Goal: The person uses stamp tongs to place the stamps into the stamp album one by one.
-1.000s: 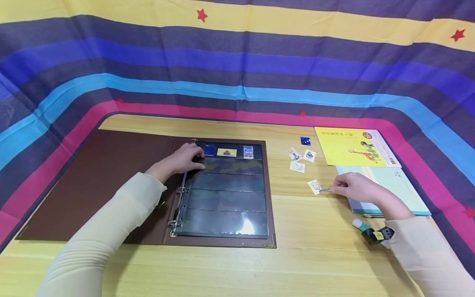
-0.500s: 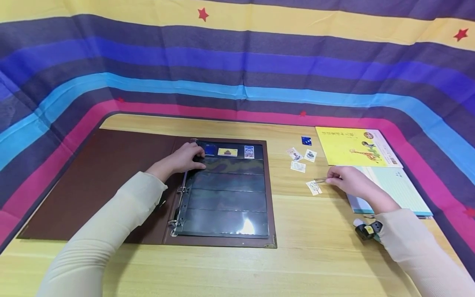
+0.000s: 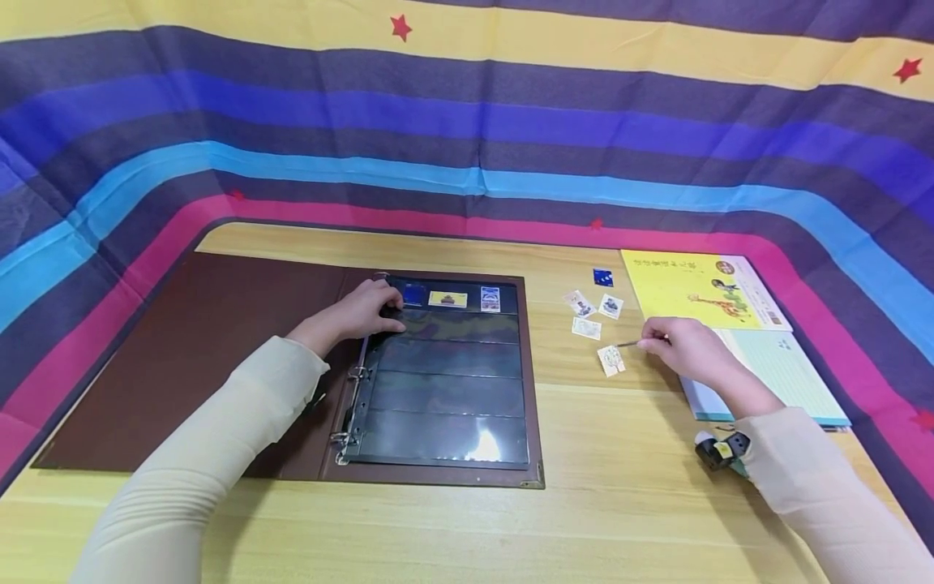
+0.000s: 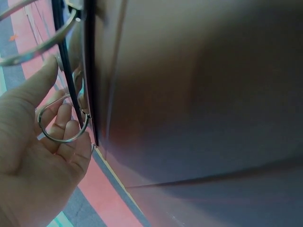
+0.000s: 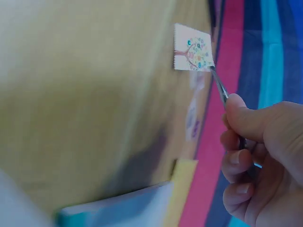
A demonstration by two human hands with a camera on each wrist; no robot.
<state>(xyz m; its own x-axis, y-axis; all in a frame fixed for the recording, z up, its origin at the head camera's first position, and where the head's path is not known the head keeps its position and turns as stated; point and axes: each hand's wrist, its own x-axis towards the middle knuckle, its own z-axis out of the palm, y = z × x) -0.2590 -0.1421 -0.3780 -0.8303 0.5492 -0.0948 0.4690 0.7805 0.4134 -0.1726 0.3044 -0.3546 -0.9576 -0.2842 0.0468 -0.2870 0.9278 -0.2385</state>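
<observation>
My right hand pinches tweezers between thumb and fingers. Their tips meet a corner of a white stamp printed with a colourful tree, which looks lifted off the wood. My left hand rests at the upper left of the black pocket page in an open brown ring binder. In the left wrist view, its fingers lie beside a metal ring. The page's top row holds a dark blue stamp, a yellow stamp and a blue-and-white stamp.
Several loose stamps lie between binder and books, among them a blue one and a pale one. A yellow booklet and a pale blue notebook are at right. Striped cloth hangs behind the wooden table.
My right hand has shifted up, bringing the tweezers from the tree stamp's right side to its upper corner. The stamp has turned and moved slightly left. My left hand stays put.
</observation>
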